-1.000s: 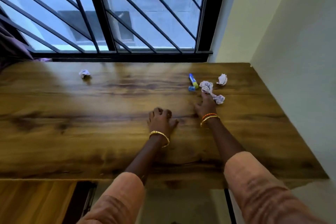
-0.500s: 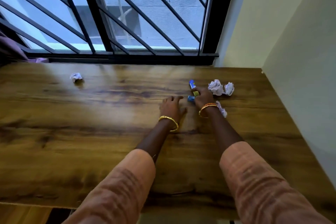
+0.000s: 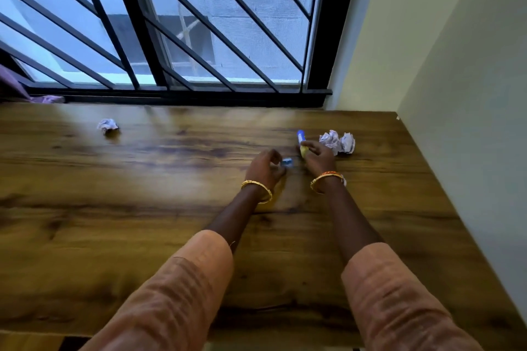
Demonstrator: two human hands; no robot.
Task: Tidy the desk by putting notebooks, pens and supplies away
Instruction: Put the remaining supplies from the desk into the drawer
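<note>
- My right hand [image 3: 318, 158] is on the glue stick [image 3: 301, 142]. My fingers curl over its yellow near end. It looks like I pinch it, but I cannot be sure how tight.
- The glue stick lies on the worktop [image 3: 142, 208]. Its long way runs from my right hand away toward the window. The blue end sticks out past my fingertips.
- My left hand [image 3: 265, 169] is just beside my right hand. Its fingers are curled in, and its thumb and fingertips close on the little blue cap [image 3: 287, 162].
- The cap sits between my two hands, close to the yellow end of the stick. So I think the next move is to bring the cap across to my right hand and push it on that end.
- Two crumpled paper balls [image 3: 338, 142] lie just past my right hand, on its outer side. They touch each other.
- One more paper ball [image 3: 107, 124] lies far off beyond my left hand. My left hand is the nearer one to it.
</note>
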